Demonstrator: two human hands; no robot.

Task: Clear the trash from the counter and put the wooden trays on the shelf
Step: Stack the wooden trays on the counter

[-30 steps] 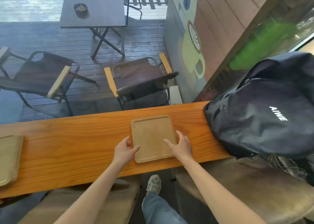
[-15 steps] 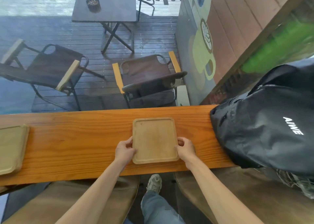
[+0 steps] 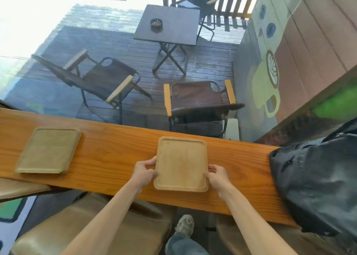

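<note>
A square light wooden tray (image 3: 181, 163) lies on the orange wooden counter (image 3: 116, 154), in the middle of the view. My left hand (image 3: 144, 172) grips its left edge and my right hand (image 3: 217, 177) grips its right edge near the front corner. I cannot tell whether the tray is raised off the counter. A second, darker wooden tray (image 3: 49, 150) rests flat on the counter to the left, apart from both hands. No trash shows on the counter.
A black backpack (image 3: 316, 179) covers the counter's right end, close to my right hand. Padded brown stools (image 3: 92, 225) stand below the counter's near edge. Behind the glass are folding chairs (image 3: 201, 102) and a small table with an ashtray (image 3: 156, 23).
Both hands went from lying beside the tray to closing on its left and right edges. The view swung left, which brought the second tray fully into sight.
</note>
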